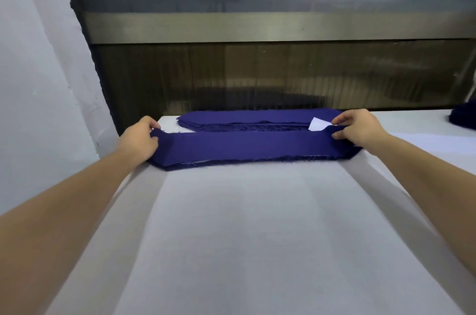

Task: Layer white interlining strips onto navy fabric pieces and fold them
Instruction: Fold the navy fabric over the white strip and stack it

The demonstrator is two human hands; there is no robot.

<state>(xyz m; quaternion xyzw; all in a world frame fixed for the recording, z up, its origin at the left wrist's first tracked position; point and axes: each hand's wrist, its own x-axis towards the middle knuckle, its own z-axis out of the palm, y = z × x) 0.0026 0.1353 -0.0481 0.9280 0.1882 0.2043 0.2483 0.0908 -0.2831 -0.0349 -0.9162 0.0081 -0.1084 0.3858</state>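
Observation:
A long navy fabric piece [252,146] lies across the white table, its upper edge lifted and folding toward me. My left hand [140,138] pinches its left end. My right hand [359,127] pinches the right end. A corner of white interlining [318,124] shows just behind the fold near my right hand, and a thin white edge peeks out under the front hem. Behind it lies a flat stack of navy fabric pieces [247,118].
The white covered table [257,224] stretches toward me. Behind the stack runs a dark machine opening with a metal bar [257,27]. More dark navy fabric [463,116] sits at the far right edge. A white sheet [33,82] hangs on the left.

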